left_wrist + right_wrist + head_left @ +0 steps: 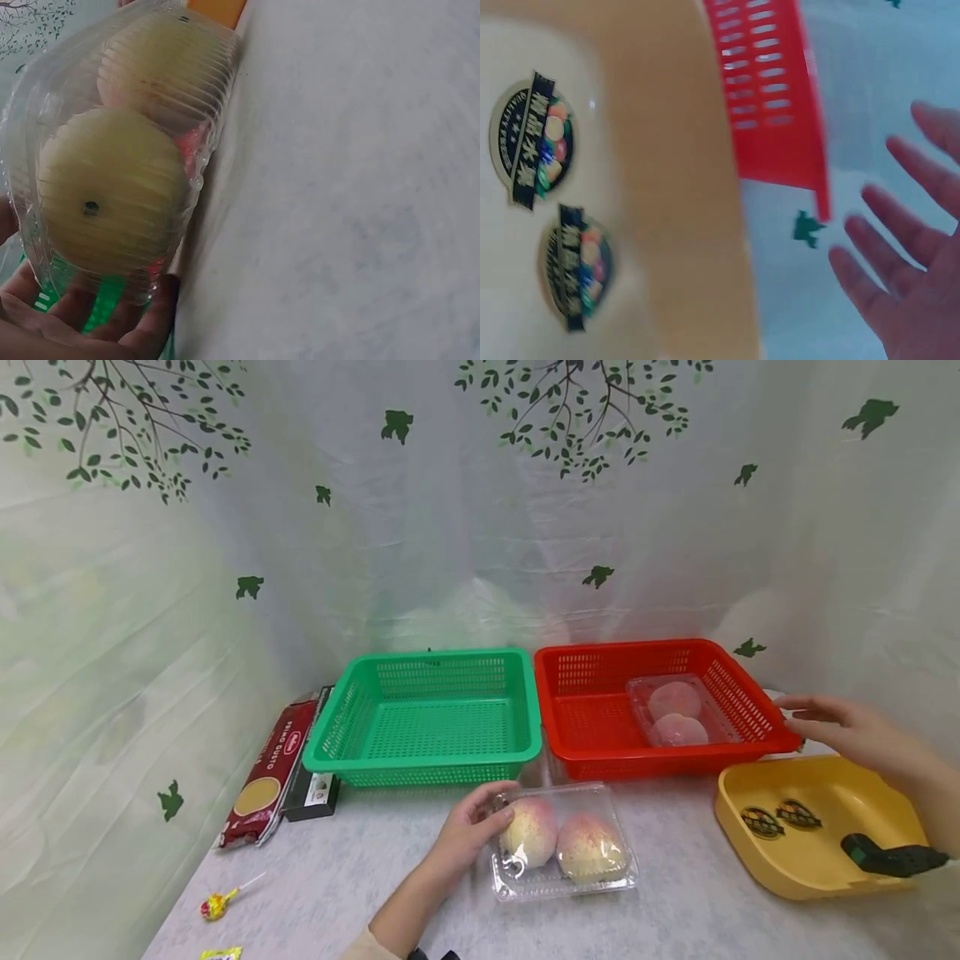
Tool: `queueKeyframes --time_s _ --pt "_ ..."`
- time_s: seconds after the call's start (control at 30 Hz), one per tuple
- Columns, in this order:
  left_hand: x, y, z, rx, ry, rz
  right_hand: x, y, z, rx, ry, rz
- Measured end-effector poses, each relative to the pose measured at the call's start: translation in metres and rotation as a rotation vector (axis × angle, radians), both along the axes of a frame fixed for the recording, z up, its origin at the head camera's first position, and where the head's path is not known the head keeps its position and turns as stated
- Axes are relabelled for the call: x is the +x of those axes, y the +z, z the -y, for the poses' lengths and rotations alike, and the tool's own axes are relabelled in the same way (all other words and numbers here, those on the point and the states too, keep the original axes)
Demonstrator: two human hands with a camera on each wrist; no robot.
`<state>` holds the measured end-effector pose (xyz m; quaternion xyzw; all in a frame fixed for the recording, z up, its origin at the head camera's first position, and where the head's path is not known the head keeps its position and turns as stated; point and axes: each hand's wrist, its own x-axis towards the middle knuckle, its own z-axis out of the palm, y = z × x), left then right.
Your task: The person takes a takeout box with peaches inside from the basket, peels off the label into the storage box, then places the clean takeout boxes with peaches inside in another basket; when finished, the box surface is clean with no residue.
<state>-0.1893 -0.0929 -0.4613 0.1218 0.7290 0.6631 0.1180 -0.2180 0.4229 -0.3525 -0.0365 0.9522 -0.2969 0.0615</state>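
Observation:
My left hand (pixel 472 827) grips the left end of a clear plastic clamshell box (pixel 558 881), thumb over its edge. Two peaches (pixel 592 847), pinkish yellow, lie inside it. In the left wrist view the box (pixel 124 187) is tilted, and several fingers (pixel 154 319) curl at its end. Over on the right, my right hand (pixel 840 727) hangs by the right edge of the red basket (pixel 607 768) with its fingers spread, as the right wrist view shows, holding nothing. Another clear box with two pink peaches (pixel 678 731) lies in that basket.
A green basket (pixel 431 770) stands beside the red one. The yellow tray (pixel 817 881) at right holds two dark round stickers (pixel 798 814). On the left are a maroon packet (pixel 266 777), a black box (pixel 315 797), a lollipop (pixel 217 906) and a yellow wrapper (pixel 221 954).

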Motion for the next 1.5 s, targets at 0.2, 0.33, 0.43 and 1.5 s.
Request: queueKeyframes --time_s 0.2,0.33,0.43,1.5 --pt "0.002 0.006 0.003 0.046 0.016 0.103 -0.014 -0.016 0.003 -0.140 0.045 0.085" --pt "0.004 0.007 0.003 0.040 0.011 0.143 -0.020 -0.029 0.004 -0.249 0.032 0.134" --pt "0.006 0.007 0.003 0.022 -0.003 0.169 -0.023 -0.038 0.003 -0.290 0.022 0.131" --pt "0.013 0.026 0.010 0.162 -0.235 0.365 -0.024 -0.052 0.005 -0.416 -0.056 0.142"
